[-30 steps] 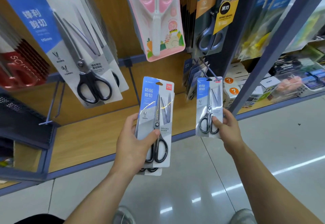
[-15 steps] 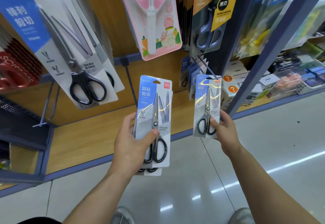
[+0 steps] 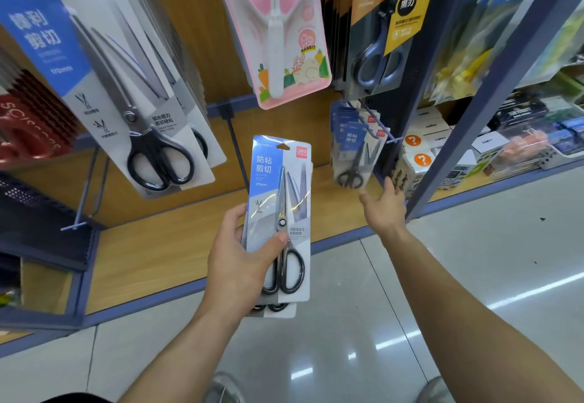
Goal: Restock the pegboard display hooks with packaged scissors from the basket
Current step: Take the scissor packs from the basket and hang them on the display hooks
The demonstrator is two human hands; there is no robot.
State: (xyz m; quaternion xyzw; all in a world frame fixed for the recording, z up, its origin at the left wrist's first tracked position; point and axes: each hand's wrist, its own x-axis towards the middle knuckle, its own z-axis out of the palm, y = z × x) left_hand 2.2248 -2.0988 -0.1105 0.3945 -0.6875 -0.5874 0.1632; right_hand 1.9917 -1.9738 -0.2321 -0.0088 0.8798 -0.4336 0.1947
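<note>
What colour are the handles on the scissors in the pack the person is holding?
The handles are black, clearest in the head view.

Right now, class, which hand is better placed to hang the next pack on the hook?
Probably the right hand: it is open, empty and just below the hook. The left hand grips the packs.

Scissors pack (image 3: 268, 200) in left hand (image 3: 240, 263), left of packs (image 3: 354, 153) on hook (image 3: 394, 140)
</note>
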